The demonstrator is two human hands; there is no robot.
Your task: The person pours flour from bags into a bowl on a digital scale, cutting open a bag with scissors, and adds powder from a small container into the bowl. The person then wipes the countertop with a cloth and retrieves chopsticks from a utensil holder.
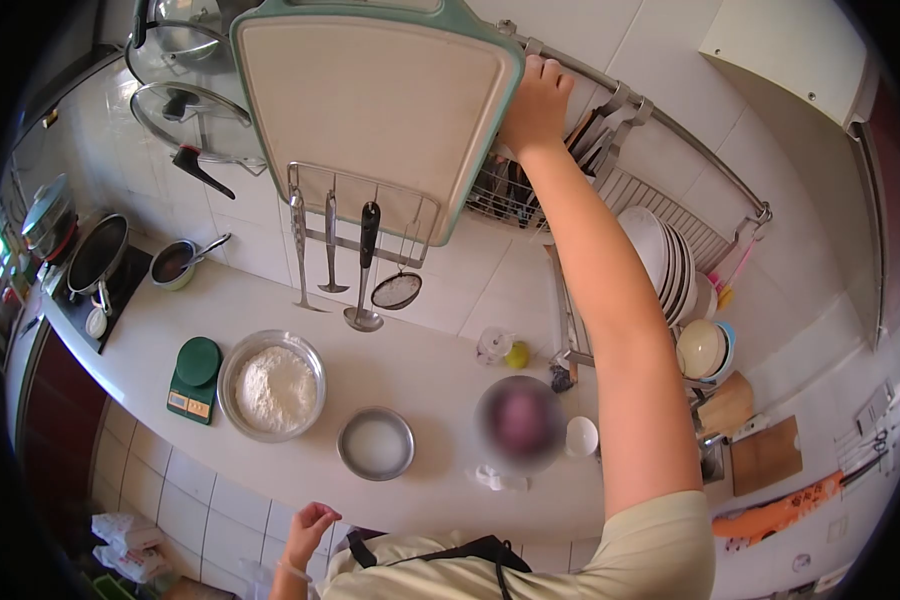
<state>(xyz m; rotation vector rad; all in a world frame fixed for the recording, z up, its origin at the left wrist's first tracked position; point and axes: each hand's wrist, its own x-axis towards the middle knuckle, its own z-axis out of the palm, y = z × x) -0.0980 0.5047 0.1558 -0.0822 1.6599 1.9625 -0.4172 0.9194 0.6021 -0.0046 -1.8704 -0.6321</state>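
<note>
My right hand point(538, 105) is raised to the wall rail, its fingers curled beside the right edge of a green-rimmed cutting board point(370, 110). What those fingers grip is hidden. Just below it is a wire basket point(500, 190) with dark-handled utensils. Low in front of my body, my left hand point(310, 530) has its fingers drawn together, with nothing visible in them. Ahead of it on the counter stand a metal bowl point(315, 410) holding a heap of flour point(275, 390) and a smaller round metal pan point(377, 476) with pale contents.
A green kitchen scale point(192, 385) sits left of the flour. Ladles point(363, 318) and a strainer point(398, 291) hang below the board. To the right are a blurred round bowl point(490, 440), a white cup point(582, 437) and racked plates point(645, 245). A stove with a frying pan point(98, 255) is far left.
</note>
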